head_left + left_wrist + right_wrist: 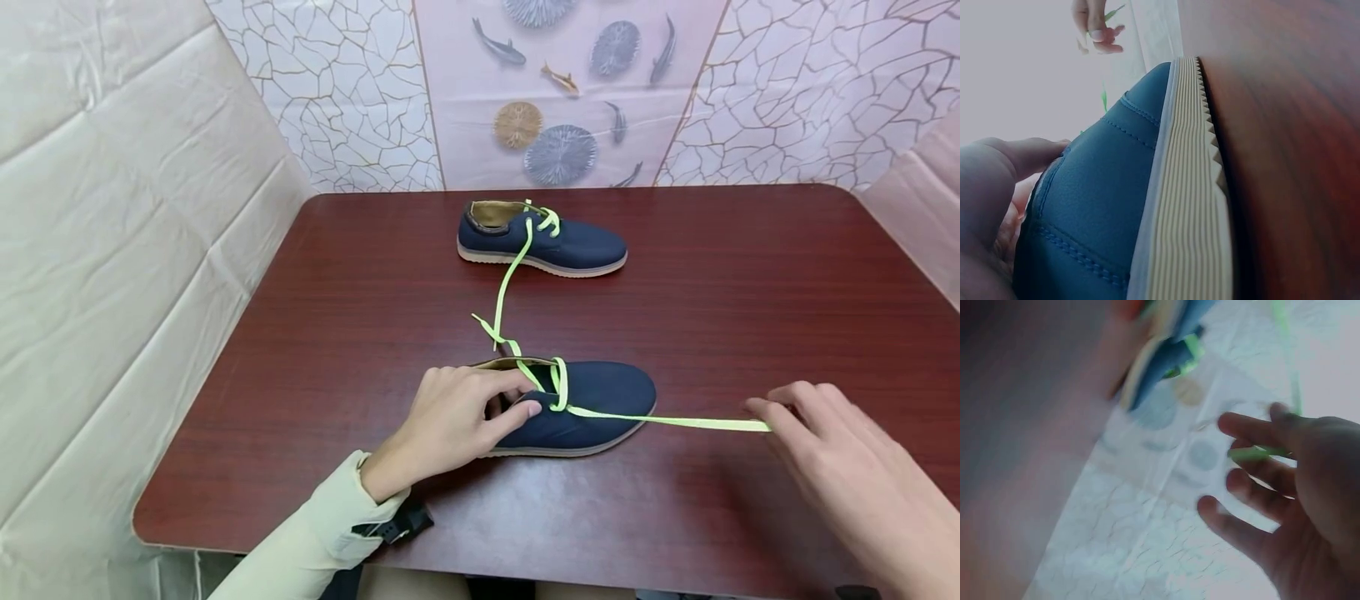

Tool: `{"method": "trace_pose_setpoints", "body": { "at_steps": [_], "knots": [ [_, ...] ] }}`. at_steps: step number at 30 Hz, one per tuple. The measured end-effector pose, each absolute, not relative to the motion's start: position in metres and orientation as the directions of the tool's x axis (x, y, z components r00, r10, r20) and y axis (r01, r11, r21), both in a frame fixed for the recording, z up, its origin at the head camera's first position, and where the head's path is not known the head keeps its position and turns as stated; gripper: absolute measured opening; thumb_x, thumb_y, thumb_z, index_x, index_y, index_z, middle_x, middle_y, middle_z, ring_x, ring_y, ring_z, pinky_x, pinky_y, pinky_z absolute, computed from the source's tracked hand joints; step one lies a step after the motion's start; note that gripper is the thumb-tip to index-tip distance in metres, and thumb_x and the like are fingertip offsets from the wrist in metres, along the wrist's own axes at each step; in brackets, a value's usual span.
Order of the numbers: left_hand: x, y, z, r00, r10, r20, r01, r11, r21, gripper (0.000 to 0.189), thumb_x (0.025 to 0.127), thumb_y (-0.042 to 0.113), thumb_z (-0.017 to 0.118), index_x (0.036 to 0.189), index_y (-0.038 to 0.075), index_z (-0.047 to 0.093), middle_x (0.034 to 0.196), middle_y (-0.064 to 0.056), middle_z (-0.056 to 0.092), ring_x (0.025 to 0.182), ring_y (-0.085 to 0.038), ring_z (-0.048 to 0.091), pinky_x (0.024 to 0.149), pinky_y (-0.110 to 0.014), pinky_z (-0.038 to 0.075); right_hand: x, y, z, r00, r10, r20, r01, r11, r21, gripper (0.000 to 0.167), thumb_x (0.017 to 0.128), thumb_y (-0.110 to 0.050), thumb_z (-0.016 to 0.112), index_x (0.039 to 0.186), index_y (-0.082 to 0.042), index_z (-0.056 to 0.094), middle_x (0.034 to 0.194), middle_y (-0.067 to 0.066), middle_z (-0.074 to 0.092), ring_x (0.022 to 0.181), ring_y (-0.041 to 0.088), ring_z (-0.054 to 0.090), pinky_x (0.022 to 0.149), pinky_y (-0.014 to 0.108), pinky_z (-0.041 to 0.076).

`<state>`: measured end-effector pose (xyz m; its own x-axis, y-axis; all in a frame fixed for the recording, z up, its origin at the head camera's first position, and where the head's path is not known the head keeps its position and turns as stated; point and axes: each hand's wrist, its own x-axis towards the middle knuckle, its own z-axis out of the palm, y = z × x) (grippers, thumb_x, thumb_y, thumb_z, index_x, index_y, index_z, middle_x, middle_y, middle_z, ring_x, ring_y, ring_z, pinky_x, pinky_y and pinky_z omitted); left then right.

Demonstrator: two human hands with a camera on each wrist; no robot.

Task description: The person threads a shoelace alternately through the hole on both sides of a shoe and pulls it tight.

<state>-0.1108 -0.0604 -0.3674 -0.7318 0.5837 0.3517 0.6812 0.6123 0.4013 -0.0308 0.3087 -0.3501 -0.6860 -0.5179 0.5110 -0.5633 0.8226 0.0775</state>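
Note:
A navy shoe with a light ridged sole stands on the table, toe to the right. At its opening, my left hand grips the near side edge, thumb outside and fingers reaching into the shoe. My right hand, off to the right, pinches a yellow-green shoelace between thumb and forefinger. That lace runs straight and taut from the eyelets. In the right wrist view, its short end passes between the fingers. The other lace end lies loose behind the shoe.
A second navy shoe with matching lace stands farther back, one lace end trailing toward the near shoe. The dark red-brown table meets a patterned cloth backdrop. Pale fabric hangs at the left.

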Motion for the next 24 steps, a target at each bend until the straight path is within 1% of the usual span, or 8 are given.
{"method": "trace_pose_setpoints", "body": {
  "at_steps": [2,5,9,12,16,19,22,24],
  "knots": [
    [-0.111,-0.061,-0.368,-0.73,0.584,0.355,0.683,0.611,0.4,0.01,0.097,0.038,0.076,0.102,0.03,0.078,0.078,0.022,0.066,0.06,0.007,0.052,0.051,-0.021,0.036,-0.033,0.313,-0.354,-0.685,-0.505,0.525,-0.532,0.839,0.113,0.067,0.117,-0.041,0.015,0.111,0.002,0.066,0.098,0.01,0.057,0.082,0.029,0.053,0.066,0.039,0.042],
    [-0.111,-0.061,-0.367,-0.726,0.587,0.357,0.687,0.604,0.404,0.011,0.097,0.038,0.076,0.104,0.029,0.079,0.08,0.021,0.068,0.062,0.007,0.054,0.052,-0.021,0.037,-0.034,0.317,-0.358,-0.679,-0.461,0.571,-0.463,0.873,0.154,0.064,0.117,-0.042,0.021,0.106,0.003,0.065,0.085,0.01,0.053,0.074,0.034,0.052,0.055,0.042,0.041],
    [-0.111,-0.064,-0.367,-0.723,0.581,0.374,0.69,0.586,0.425,0.011,0.097,0.037,0.077,0.103,0.027,0.079,0.082,0.019,0.069,0.066,0.006,0.056,0.055,-0.022,0.041,-0.032,0.316,-0.359,-0.67,-0.375,0.641,-0.403,0.909,0.111,0.06,0.116,-0.043,0.029,0.11,0.002,0.069,0.074,0.003,0.05,0.059,0.022,0.045,0.04,0.033,0.032],
    [-0.112,-0.068,-0.366,-0.729,0.552,0.405,0.683,0.542,0.489,0.007,0.098,0.031,0.078,0.099,0.024,0.079,0.082,0.017,0.068,0.07,0.005,0.058,0.061,-0.021,0.046,-0.034,0.309,-0.354,-0.671,-0.337,0.661,-0.422,0.906,0.034,0.06,0.117,-0.045,0.029,0.124,-0.002,0.07,0.083,0.003,0.058,0.051,0.014,0.041,0.037,0.029,0.03],
    [-0.116,-0.072,-0.365,-0.756,0.446,0.478,0.645,0.39,0.657,0.003,0.098,0.015,0.076,0.097,0.017,0.078,0.087,0.011,0.068,0.071,0.0,0.06,0.064,-0.022,0.052,-0.038,0.294,-0.343,-0.668,-0.311,0.676,-0.479,0.875,-0.07,0.06,0.117,-0.046,0.028,0.142,-0.006,0.064,0.099,0.008,0.063,0.059,0.007,0.047,0.045,0.02,0.035],
    [-0.122,-0.073,-0.364,-0.778,0.361,0.515,0.623,0.34,0.704,0.006,0.098,0.011,0.076,0.102,0.014,0.078,0.097,0.007,0.07,0.083,-0.008,0.064,0.073,-0.028,0.057,-0.046,0.279,-0.334,-0.601,-0.291,0.745,-0.536,0.838,-0.105,0.058,0.115,-0.047,0.036,0.138,-0.005,0.068,0.094,0.009,0.066,0.07,0.0,0.049,0.057,0.009,0.037],
    [-0.127,-0.071,-0.365,-0.811,0.38,0.445,0.584,0.476,0.658,0.019,0.1,0.022,0.075,0.119,0.018,0.077,0.113,0.006,0.072,0.101,-0.013,0.063,0.087,-0.033,0.054,-0.057,0.266,-0.327,-0.538,-0.252,0.804,-0.604,0.781,-0.159,0.054,0.112,-0.045,0.048,0.121,-0.001,0.077,0.078,0.005,0.067,0.068,-0.008,0.05,0.071,0.001,0.037],
    [-0.129,-0.07,-0.366,-0.828,0.434,0.355,0.557,0.565,0.608,0.028,0.101,0.029,0.073,0.129,0.022,0.074,0.123,0.008,0.072,0.112,-0.012,0.063,0.095,-0.036,0.052,-0.067,0.26,-0.325,-0.554,-0.216,0.804,-0.626,0.744,-0.232,0.054,0.11,-0.047,0.052,0.114,-0.002,0.081,0.072,0.0,0.066,0.066,-0.014,0.05,0.076,-0.001,0.036]
  ]
}}
